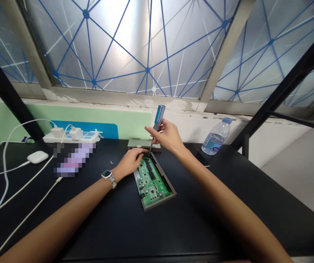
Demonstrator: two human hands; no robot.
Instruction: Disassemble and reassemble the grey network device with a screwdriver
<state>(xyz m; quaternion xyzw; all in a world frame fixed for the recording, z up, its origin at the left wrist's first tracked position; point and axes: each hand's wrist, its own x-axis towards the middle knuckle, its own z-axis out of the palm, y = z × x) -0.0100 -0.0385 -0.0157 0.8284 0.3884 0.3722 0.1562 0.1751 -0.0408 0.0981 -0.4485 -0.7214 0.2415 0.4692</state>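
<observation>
The right hand (170, 138), raised, pinches a screwdriver (159, 115) between its fingers, shaft angled down toward the green circuit board (154, 184) below them. The left hand (129, 161) lies low at the board's far end, its grip unclear.

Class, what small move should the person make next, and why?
Probably a slight turn of the screwdriver: the right hand holds it, its tip is down at the far end of the circuit board, and the left hand lies beside that tip.
</observation>
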